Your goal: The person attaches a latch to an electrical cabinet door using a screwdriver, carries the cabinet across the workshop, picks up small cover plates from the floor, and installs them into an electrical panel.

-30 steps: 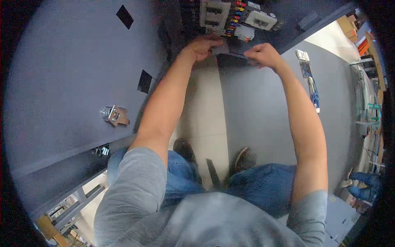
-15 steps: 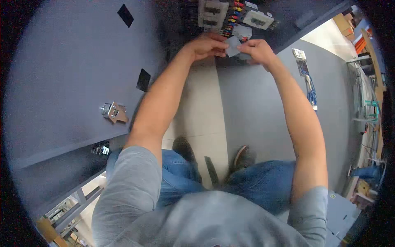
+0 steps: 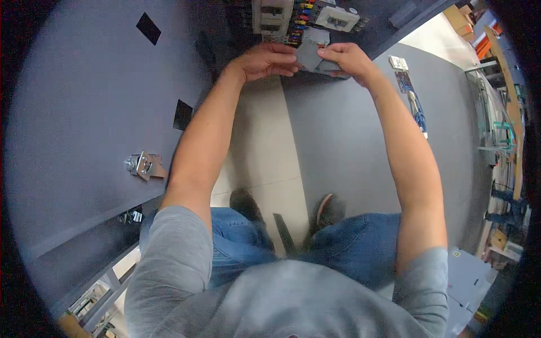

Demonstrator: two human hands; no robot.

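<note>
A small grey flat piece (image 3: 307,55) is between my hands, in front of the electrical parts in the cabinet. My right hand (image 3: 350,59) pinches its right side, thumb on top and fingers curled behind. From the left, my left hand (image 3: 264,63) has its fingertips at the piece's other edge. Fingers partly hide how that edge is gripped. Just beyond stand a white breaker (image 3: 337,20) on the right and a taller pale breaker block (image 3: 272,17) on the left. Colored wire ends (image 3: 302,16) run between them.
A grey cabinet panel (image 3: 84,112) with a metal latch (image 3: 145,165) rises on my left. On the grey surface at right lie a white part (image 3: 398,63) and a blue cable bundle (image 3: 418,115). My shoes (image 3: 329,211) are below, beside a dark strip (image 3: 283,232).
The view has shifted, so the cabinet parts sit further left and slightly higher or lower. The grey piece has turned between my hands, and my right thumb now lies over it.
</note>
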